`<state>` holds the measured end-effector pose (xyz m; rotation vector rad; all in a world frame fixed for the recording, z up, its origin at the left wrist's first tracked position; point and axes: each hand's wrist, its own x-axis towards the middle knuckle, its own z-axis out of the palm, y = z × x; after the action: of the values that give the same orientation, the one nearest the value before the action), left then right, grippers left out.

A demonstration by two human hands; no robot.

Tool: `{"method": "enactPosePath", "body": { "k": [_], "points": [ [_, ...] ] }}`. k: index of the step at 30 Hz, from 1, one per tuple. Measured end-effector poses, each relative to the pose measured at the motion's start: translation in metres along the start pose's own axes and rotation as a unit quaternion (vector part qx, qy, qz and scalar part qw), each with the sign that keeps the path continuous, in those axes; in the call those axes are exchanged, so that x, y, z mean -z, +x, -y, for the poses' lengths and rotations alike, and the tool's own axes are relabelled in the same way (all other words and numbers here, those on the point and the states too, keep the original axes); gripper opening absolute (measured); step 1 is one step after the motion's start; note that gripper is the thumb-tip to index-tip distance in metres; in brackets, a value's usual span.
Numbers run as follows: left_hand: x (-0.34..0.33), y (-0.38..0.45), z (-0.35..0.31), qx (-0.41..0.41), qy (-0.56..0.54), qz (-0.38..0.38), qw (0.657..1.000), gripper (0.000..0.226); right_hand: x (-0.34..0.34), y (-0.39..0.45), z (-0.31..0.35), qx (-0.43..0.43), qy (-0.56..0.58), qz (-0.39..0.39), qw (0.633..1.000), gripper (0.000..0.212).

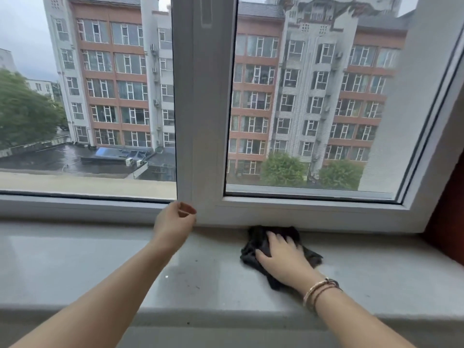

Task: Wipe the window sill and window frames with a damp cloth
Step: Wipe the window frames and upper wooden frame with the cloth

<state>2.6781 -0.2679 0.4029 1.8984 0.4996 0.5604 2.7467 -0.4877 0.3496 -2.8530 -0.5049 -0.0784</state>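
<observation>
Right hand [281, 257] lies flat on cloth [258, 243], fingers straight and slightly spread, palm pressing it down onto sill [100, 262]. Bracelets [319, 291] on that wrist. Cloth is dark, bunched, sitting at back of sill on right side, its far edge touching bottom rail of window frame [301, 214]. Part of cloth sticks out either side of the hand and under the wrist.

Left hand [174, 223] is raised off the sill at base of centre mullion [203, 121], fingers curled inward, fingertips [187, 209] right at the mullion's lower left edge. Cannot tell whether it grips the edge or only touches it; nothing else is in it. The two hands are well apart, mullion base between them.

Sill is pale grey, glossy, with a few small dark specks near the middle. Frame is white; glass panes left and right of mullion. Dark brown panel [449, 222] at far right, beside frame. Outside: apartment block [115, 79], trees [25, 111], wet flat roof [62, 156].
</observation>
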Motion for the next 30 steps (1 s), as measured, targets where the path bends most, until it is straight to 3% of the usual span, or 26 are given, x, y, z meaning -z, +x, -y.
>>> {"method": "enactPosePath", "body": {
  "k": [2,6,9,12,15,22,26,30],
  "points": [
    [0.013,0.009,0.014,-0.018,0.001,-0.049,0.999,0.013,-0.009,0.015,0.028,0.092,0.056,-0.04,0.993,0.047],
    [0.028,0.021,0.039,-0.067,0.001,-0.081,0.994,0.014,-0.02,0.025,0.092,0.227,0.173,-0.101,0.953,0.056],
    [0.027,0.033,0.05,-0.092,-0.009,-0.105,0.99,0.014,-0.018,0.04,0.115,0.359,0.052,-0.257,0.896,0.056],
    [0.017,0.04,0.053,-0.1,-0.03,-0.131,0.986,0.015,-0.017,0.068,0.109,0.445,-0.177,-0.322,0.816,0.044],
    [0.002,0.041,0.054,-0.089,-0.06,-0.139,0.984,0.016,-0.02,0.09,0.095,0.483,-0.316,-0.314,0.754,0.037],
    [-0.017,0.044,0.06,-0.123,-0.047,-0.099,0.986,0.015,-0.004,0.105,0.041,0.54,-0.44,-0.278,0.661,0.036],
    [-0.017,0.048,0.06,-0.131,-0.029,-0.087,0.987,0.016,0.004,0.102,-0.004,0.522,-0.443,-0.297,0.666,0.034],
    [-0.012,0.053,0.057,-0.113,-0.027,-0.146,0.982,0.019,0.004,0.105,0.015,0.531,-0.452,-0.302,0.65,0.033]
  ]
}}
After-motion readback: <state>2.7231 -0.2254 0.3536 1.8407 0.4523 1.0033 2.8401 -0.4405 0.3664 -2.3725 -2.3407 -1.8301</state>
